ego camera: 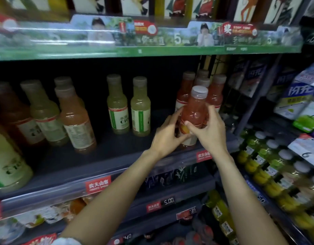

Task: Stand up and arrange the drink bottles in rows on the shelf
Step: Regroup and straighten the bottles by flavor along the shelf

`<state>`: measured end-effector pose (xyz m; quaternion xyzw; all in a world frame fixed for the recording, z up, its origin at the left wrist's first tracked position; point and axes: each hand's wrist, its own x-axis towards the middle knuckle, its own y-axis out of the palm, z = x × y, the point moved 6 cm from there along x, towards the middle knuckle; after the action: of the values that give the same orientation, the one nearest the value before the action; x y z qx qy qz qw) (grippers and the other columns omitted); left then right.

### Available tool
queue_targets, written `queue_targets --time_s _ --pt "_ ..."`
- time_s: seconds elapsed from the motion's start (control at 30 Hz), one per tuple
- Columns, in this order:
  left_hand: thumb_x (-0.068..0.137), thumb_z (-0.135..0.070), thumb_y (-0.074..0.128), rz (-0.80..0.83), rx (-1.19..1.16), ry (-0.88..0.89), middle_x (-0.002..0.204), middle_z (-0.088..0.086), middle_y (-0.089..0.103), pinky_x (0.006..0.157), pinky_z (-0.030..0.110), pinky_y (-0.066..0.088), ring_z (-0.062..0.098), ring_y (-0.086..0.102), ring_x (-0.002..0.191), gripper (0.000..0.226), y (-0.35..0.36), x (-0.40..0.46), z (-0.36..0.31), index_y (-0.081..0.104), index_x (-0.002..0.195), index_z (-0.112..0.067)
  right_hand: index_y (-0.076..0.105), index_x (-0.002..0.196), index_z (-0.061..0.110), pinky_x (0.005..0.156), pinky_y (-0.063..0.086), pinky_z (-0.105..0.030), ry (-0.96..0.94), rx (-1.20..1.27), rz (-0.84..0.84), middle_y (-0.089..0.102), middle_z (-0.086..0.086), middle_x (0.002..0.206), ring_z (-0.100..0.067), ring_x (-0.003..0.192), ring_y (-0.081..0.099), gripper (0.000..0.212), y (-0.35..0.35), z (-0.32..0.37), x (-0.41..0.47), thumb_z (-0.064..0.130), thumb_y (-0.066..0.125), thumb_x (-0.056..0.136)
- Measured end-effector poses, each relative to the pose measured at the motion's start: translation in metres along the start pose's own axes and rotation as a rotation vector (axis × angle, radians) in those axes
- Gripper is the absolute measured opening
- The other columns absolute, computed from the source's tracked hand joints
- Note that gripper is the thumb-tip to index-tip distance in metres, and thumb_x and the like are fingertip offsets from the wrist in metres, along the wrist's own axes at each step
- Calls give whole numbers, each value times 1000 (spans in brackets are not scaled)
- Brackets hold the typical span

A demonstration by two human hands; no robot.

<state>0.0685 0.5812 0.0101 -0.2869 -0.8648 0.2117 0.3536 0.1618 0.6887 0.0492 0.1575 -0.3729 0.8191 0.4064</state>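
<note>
Far to the left of the fingers, at the left end of the dark shelf [67, 161], a large pale-green bottle [8, 161] stands at the front edge. Behind it is a loose group: a reddish bottle [16, 117], a yellow-green bottle [44, 117] and an orange bottle [76, 121], all leaning in this wide view, with another cap just behind the orange one. Nearer the fingers, across a bare stretch of shelf, two light-green bottles [117, 105] stand upright side by side.

The left hand [167, 137] has its fingers [172, 119] curled round the left side of the red drink bottle [195, 114], low on the label. The right hand [211, 131] grips the same bottle from the right, thumb across the front and fingers wrapped behind. The bottle is upright, its base at or just above the shelf near the front edge; contact cannot be told. Just behind the fingers stands a cluster of red bottles [216, 92] in rows.

To the right of the fingers, an adjoining rack holds white-and-blue pouches [297, 96] above and yellow-green bottles [269, 156] below.
</note>
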Motion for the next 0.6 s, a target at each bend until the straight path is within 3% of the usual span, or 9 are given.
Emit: queue_targets --time_s 0.13,0.27,0.37,0.43,0.6 --pt "80 -47 72 -57 27 -8 149 0 28 97 41 49 19 39 133 95 22 18 -9 10 151 -34 44 133 14 81 38 -25 38 -109 -72 50 -6 123 -20 111 52 65 -22 -28 13 36 72 78" --pt "74 -41 79 -29 -170 -84 156 -1 15 112 42 33 18 18 144 104 46 33 -5 9 151 -32 47 128 13 85 42 -27 177 -44 -132 58 -4 121 -19 110 55 63 -38 -57 31 34 72 74" --pt "74 -30 77 -57 -307 -201 154 -4 18 112 46 34 17 26 141 100 53 43 6 12 150 -37 50 122 17 87 48 -33 234 12 -110 63 -2 113 -19 104 60 61 -41 -71 44 36 73 69" --pt "76 -34 77 -105 -334 -254 154 -4 22 112 47 34 17 30 140 97 54 51 10 15 150 -39 49 124 16 87 48 -33 189 -29 -94 61 -2 115 -18 105 59 64 -45 -68 51 35 76 68" --pt "74 -44 78 -135 -105 -238 154 -3 23 109 48 35 18 28 140 101 55 72 2 13 150 -34 44 132 14 86 40 -30 94 -173 -84 53 -8 119 -22 111 52 74 -49 -63 57 29 77 68"
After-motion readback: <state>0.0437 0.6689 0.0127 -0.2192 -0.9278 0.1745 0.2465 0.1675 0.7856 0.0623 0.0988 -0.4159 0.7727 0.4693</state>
